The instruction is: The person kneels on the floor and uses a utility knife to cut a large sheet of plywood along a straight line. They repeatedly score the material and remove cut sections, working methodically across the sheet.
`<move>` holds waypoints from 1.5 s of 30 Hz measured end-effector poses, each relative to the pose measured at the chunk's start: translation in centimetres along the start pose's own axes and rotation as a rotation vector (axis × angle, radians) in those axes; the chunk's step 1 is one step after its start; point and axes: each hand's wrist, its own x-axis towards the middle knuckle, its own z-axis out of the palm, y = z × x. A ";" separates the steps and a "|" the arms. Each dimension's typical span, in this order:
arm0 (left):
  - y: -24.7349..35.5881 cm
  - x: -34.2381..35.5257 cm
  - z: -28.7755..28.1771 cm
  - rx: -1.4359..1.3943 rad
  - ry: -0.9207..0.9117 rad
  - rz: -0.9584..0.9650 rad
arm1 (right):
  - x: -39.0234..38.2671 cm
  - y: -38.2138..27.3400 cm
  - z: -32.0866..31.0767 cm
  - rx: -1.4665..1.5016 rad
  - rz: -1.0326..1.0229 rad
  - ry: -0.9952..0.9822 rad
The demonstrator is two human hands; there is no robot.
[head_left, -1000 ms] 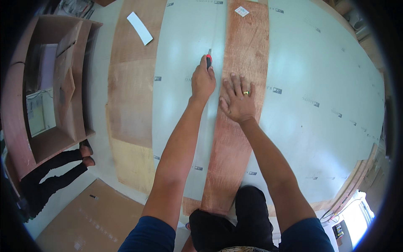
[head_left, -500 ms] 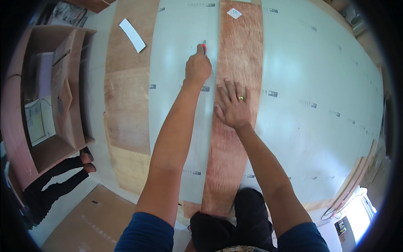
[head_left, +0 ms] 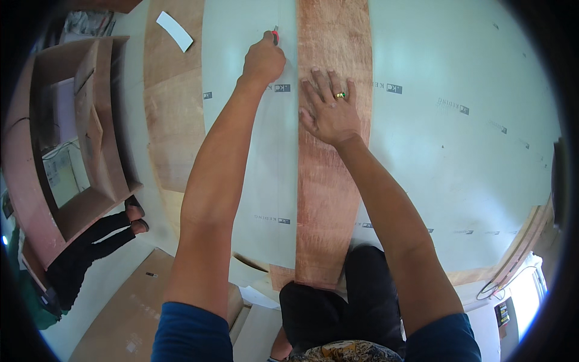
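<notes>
My left hand [head_left: 264,60] is closed around a red utility knife [head_left: 275,36]. The metal tip of its blade points away from me, over the pale green printed sheet [head_left: 265,151]. Most of the knife is hidden in the fist. Just right of it, a long reddish-brown plywood strip [head_left: 329,199] lies lengthwise on the sheet. My right hand [head_left: 332,114] rests flat on this strip, fingers spread, with a ring on one finger. Whether the blade touches the sheet is too small to tell.
Left of the sheet runs a lighter plywood board [head_left: 175,120] with a white rectangular piece [head_left: 175,31] on it. Farther left stands an open wooden cabinet frame [head_left: 84,211]. A person in dark trousers [head_left: 90,259] is beside it. A brown cardboard sheet [head_left: 132,308] lies at lower left.
The whole view has shifted, so the sheet, strip and both hands sit higher in the picture. My right hand keeps its place on the strip, and the knife stays beside the strip's left edge.
</notes>
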 end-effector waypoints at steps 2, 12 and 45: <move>-0.2 -0.8 0.2 0.021 -0.003 0.007 | 0.0 -0.1 -0.1 -0.014 0.001 -0.025; 0.4 -4.5 -1.0 0.023 -0.097 -0.019 | -0.3 0.3 0.5 -0.047 -0.004 0.004; -2.1 -11.3 1.6 0.128 -0.054 -0.023 | -0.5 -0.3 0.4 -0.061 -0.014 0.007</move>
